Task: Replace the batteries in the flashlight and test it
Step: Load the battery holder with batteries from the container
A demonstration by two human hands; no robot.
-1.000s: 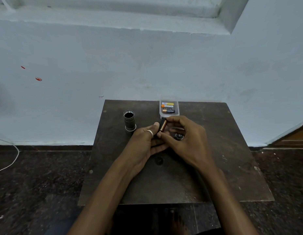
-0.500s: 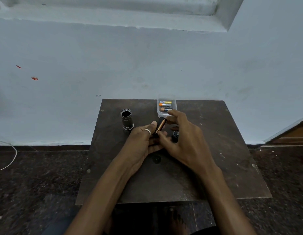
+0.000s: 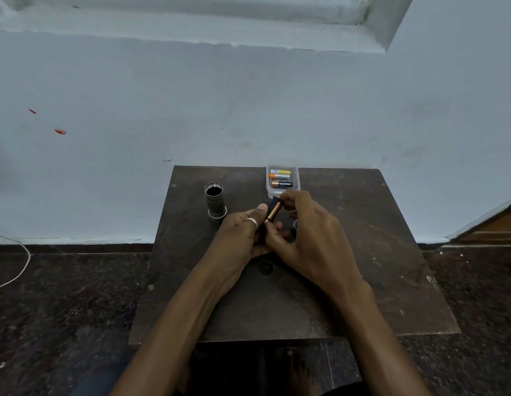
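A copper-and-black battery is held tilted above the table's middle. My left hand, with a ring on one finger, cradles it from below, thumb against its side. A dark part under it is mostly hidden. My right hand pinches the battery, fingertips on its far end and thumb near its lower end. The grey flashlight body stands upright with its open end up, left of my hands. A clear plastic box beyond my right fingers holds three batteries. A small dark cap peeks out beside my right hand.
The dark, worn table stands against a pale blue wall. A round hole lies in the tabletop below my hands. Dark speckled floor surrounds the table, with a white cable at the left and a bare foot under the front edge.
Half a second ago my right index finger stretched toward the plastic box; now its fingers are curled back on the battery's far end. My left hand has barely moved.
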